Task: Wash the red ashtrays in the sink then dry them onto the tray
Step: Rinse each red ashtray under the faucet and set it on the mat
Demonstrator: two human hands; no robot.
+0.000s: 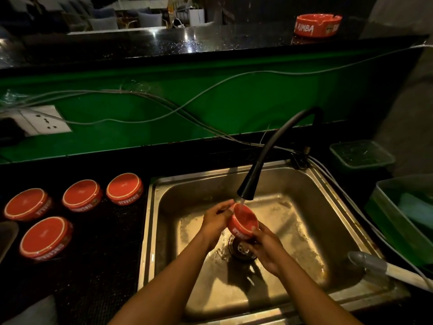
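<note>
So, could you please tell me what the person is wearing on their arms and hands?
Nothing is visible on them: both forearms are bare as far as the bottom edge of the picture, with no sleeves, gloves, watch or bracelets. The left hand and right hand show no rings that can be made out.

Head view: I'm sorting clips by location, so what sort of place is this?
Probably the wash-up area behind a bar. A steel sink sits below a raised dark counter, branded red ashtrays lie upside down beside it, and upholstered seating shows dimly beyond the counter.
</note>
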